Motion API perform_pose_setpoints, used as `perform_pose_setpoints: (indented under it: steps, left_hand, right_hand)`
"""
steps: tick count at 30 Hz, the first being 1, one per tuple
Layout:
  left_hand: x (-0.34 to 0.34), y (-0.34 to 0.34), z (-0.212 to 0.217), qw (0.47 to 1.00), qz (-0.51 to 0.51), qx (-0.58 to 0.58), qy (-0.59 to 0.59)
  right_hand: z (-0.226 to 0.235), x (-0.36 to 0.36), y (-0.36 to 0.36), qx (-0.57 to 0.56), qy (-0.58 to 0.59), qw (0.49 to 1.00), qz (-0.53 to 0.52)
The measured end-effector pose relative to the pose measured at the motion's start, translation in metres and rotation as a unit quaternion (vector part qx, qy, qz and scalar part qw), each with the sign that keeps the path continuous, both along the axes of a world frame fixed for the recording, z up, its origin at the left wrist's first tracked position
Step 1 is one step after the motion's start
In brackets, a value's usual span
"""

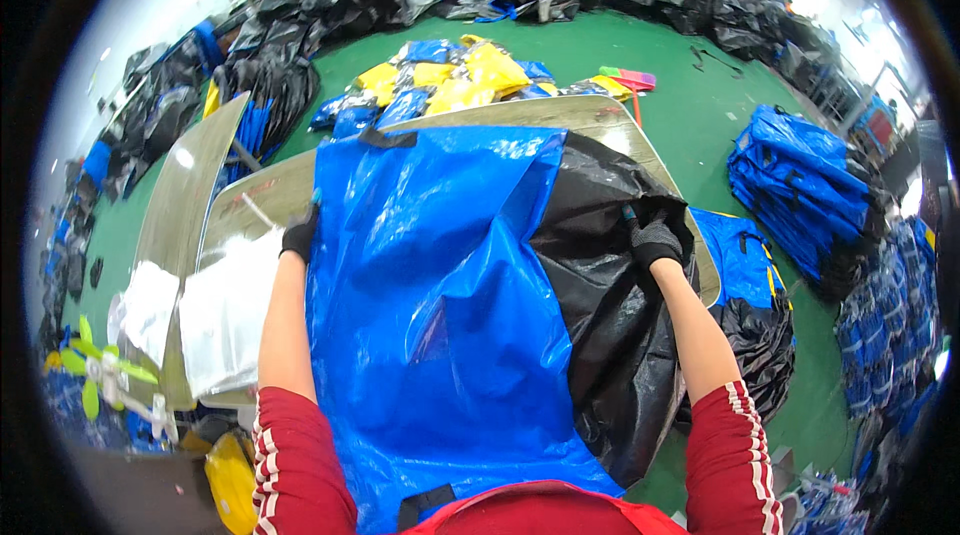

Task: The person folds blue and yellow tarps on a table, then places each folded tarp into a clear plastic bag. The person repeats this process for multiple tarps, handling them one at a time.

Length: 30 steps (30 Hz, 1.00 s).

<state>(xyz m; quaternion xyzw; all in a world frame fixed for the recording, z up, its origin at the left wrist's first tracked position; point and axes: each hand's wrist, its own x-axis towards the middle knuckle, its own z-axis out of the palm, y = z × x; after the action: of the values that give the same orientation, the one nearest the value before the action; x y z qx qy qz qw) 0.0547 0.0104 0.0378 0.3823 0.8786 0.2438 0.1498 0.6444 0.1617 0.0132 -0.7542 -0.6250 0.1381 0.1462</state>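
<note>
Big blue bag [440,315] is spread flat across the table [600,115], black side [600,275] flopping off to the right. Left hand [299,232] is clamped on the bag's left edge, right hand [655,240] is closed on the black part w/ a strap, both gloved. Imo best way: keep both grips level, pull the sheet taut so no creases, keep it clear of the white sheets [225,310] on the left.

bag [430,285] on table [270,190] | hands [300,233] at both edges — sheets [225,310] left
</note>
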Motion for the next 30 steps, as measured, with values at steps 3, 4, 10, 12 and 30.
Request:
perform_pose_setpoints:
  steps: [3,4,10,12,30]
  left_hand:
    - [-0.030,0.015,-0.026,0.955,-0.100,0.020,-0.277]
    - [-0.025,0.015,-0.029,0.893,-0.100,0.073,-0.434]
    - [-0.044,0.002,0.004,0.936,0.026,0.311,0.166]
    - [-0.057,-0.001,0.003,0.974,0.069,0.165,0.138]
    - [0.239,0.058,-0.054,0.717,-0.610,0.223,0.253]
  right_hand:
    - [0.008,-0.015,-0.011,0.042,-0.037,0.997,-0.049]
    - [0.014,-0.020,-0.017,0.043,0.053,0.997,-0.028]
    - [0.054,0.007,-0.033,0.195,-0.268,0.929,0.167]
    - [0.056,0.020,-0.030,0.196,-0.298,0.908,0.220]
    - [0.134,-0.098,0.009,0.274,-0.072,0.830,0.479]
